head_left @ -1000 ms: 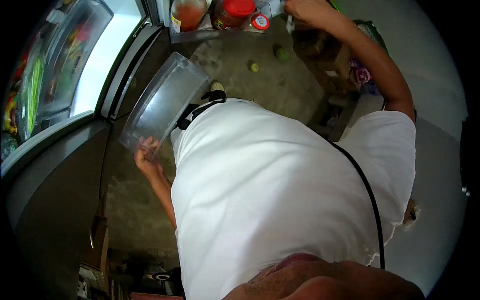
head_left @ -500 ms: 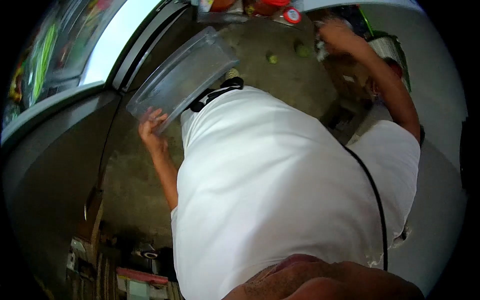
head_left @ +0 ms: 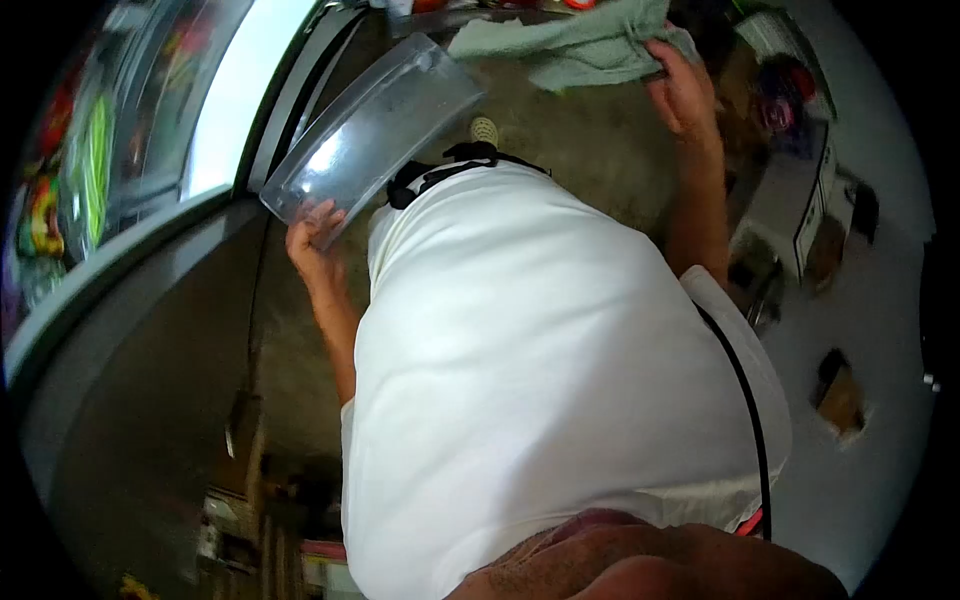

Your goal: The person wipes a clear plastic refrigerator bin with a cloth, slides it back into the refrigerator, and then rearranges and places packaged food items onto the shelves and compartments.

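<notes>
My left hand (head_left: 317,236) grips the lower end of a clear plastic bin (head_left: 370,130), which is tilted beside my waist. A pale green cloth (head_left: 600,45) hangs from my right hand (head_left: 682,92), its corner pinched between thumb and fingers. The cloth spreads leftward over the floor, toward the top of the bin, without touching it. Part of the left fingers lies behind the clear plastic.
An open fridge (head_left: 230,110) with packed goods stands at the left. Door shelf jars show at the top edge. Boxes (head_left: 785,200) and bags are at the right. Below left are stacked items (head_left: 230,525). A black cable (head_left: 745,390) crosses my shirt.
My right hand has come inward from the upper right, and the green cloth now shows spread out from it. The bin has shifted slightly up and right in view, still in my left hand.
</notes>
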The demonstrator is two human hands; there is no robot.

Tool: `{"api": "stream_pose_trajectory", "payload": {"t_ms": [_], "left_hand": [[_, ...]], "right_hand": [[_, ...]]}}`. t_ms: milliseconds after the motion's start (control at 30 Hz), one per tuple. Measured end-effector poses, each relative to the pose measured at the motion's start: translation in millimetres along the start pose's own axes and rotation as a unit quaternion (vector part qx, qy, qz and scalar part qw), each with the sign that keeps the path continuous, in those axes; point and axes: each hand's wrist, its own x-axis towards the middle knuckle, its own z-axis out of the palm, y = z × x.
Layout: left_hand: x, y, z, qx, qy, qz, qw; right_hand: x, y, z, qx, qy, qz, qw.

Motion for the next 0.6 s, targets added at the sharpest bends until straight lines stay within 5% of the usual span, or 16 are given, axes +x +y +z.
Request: {"api": "stream_pose_trajectory", "payload": {"t_ms": [33,100,233,367,467,600], "left_hand": [[4.0,2.9,-6.1,0.004,-0.011,-0.007,1.000],[18.1,1.6,-8.7,0.003,-0.042,-0.011,0.999],[54.2,-10.5,-23.1,-0.007,-0.122,-0.041,0.992],[66.0,-5.3,-37.0,0.045,-0.203,-0.022,0.978],[48.8,-9.2,-26.0,0.025,-0.183,-0.015,0.983],[39.5,-6.4,0.3,0.068,-0.212,-0.014,0.975]], "right_hand": [[-15.7,-4.1,2.4,0.005,0.080,0.053,0.995],[-35.6,-20.4,29.7,0.256,0.129,-0.062,0.956],[-96.8,-44.0,29.9,0.258,0.111,-0.093,0.955],[-168.2,-111.4,31.9,0.243,0.231,-0.057,0.940],[-222.3,-123.2,1.7,0.153,0.271,-0.308,0.899],[-212.4,-50.1,-5.2,0.034,0.344,-0.338,0.875]]}}
